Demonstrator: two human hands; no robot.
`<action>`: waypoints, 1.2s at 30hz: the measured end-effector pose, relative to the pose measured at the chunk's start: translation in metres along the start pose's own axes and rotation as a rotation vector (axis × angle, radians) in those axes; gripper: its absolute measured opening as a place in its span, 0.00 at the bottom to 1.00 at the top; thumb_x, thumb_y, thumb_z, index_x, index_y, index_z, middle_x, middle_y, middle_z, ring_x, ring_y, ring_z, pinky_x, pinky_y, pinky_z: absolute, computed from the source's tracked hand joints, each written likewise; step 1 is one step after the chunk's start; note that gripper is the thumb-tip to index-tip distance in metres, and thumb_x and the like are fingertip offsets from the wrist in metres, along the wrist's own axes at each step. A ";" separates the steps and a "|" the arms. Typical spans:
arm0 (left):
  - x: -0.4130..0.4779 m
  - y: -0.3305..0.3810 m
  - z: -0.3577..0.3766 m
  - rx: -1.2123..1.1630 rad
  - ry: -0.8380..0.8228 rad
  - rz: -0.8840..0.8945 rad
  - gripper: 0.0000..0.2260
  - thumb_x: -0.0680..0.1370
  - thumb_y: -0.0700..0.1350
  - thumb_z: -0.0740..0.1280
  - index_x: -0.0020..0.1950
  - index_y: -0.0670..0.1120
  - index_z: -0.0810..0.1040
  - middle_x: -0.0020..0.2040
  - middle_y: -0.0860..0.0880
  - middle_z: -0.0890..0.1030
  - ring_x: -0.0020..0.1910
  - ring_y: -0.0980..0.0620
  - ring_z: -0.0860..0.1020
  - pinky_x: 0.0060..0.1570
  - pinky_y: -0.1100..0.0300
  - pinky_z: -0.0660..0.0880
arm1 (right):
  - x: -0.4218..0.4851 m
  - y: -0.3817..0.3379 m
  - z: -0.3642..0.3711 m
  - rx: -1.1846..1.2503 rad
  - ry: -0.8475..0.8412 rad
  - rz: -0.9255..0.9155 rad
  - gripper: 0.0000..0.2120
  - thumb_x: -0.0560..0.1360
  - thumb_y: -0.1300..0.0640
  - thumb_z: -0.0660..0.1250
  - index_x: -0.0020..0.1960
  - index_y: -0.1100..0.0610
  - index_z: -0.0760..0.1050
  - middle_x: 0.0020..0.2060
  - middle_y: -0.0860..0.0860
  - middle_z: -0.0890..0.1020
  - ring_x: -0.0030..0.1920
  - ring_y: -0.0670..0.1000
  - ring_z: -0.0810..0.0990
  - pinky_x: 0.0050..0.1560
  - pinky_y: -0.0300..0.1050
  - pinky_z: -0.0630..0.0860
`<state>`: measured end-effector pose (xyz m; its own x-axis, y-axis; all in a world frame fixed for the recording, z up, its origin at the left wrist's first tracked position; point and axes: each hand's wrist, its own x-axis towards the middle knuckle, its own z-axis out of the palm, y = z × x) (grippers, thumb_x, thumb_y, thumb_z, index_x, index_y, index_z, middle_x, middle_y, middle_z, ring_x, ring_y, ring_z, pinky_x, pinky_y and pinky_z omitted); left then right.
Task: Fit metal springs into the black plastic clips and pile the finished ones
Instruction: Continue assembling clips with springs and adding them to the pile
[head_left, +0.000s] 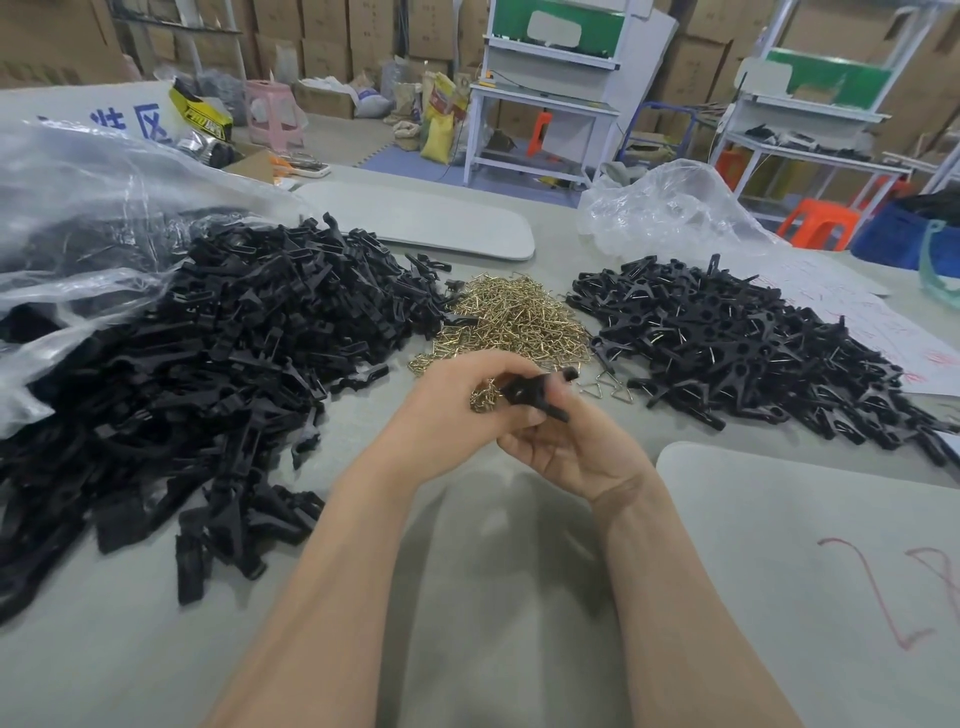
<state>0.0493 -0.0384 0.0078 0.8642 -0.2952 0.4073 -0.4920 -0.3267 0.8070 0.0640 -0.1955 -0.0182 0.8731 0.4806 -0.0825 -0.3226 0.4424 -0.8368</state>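
Over the near middle of the grey table (156, 649), the left hand (457, 410) and right hand (569, 449) curl round one matte black plastic clip (535, 392), just nearer than the glinting wire springs (509, 317).

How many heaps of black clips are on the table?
2. The large heap lies left of the gold springs; the finished heap lies right of them. More clips may be hidden in the plastic bag.

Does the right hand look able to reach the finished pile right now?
Probably yes: only bare table and a few loose springs lie between the right hand and the finished pile, though it grips a clip.
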 end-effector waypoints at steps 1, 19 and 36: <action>0.000 0.000 0.000 -0.004 -0.006 -0.005 0.14 0.70 0.41 0.74 0.52 0.56 0.80 0.48 0.58 0.82 0.51 0.61 0.78 0.57 0.61 0.72 | 0.000 0.000 0.000 -0.004 0.011 0.004 0.28 0.48 0.43 0.84 0.42 0.57 0.85 0.40 0.53 0.84 0.40 0.49 0.84 0.41 0.41 0.81; 0.006 -0.018 -0.004 0.025 0.571 -0.288 0.16 0.77 0.47 0.67 0.64 0.51 0.72 0.59 0.55 0.73 0.53 0.63 0.74 0.51 0.70 0.71 | 0.025 -0.063 0.017 -0.067 0.773 -0.573 0.35 0.75 0.50 0.69 0.75 0.56 0.55 0.53 0.54 0.78 0.45 0.49 0.83 0.53 0.47 0.80; 0.005 -0.018 -0.031 -0.507 1.340 -0.380 0.11 0.82 0.41 0.56 0.62 0.42 0.71 0.61 0.46 0.75 0.58 0.52 0.75 0.55 0.66 0.73 | 0.178 0.024 0.108 -1.580 0.251 -0.025 0.31 0.76 0.36 0.58 0.76 0.39 0.52 0.78 0.54 0.48 0.76 0.59 0.41 0.73 0.65 0.45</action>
<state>0.0660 -0.0064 0.0083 0.5193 0.8546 -0.0036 -0.3746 0.2315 0.8978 0.1725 -0.0174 0.0052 0.9587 0.2843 -0.0100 0.2378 -0.8201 -0.5205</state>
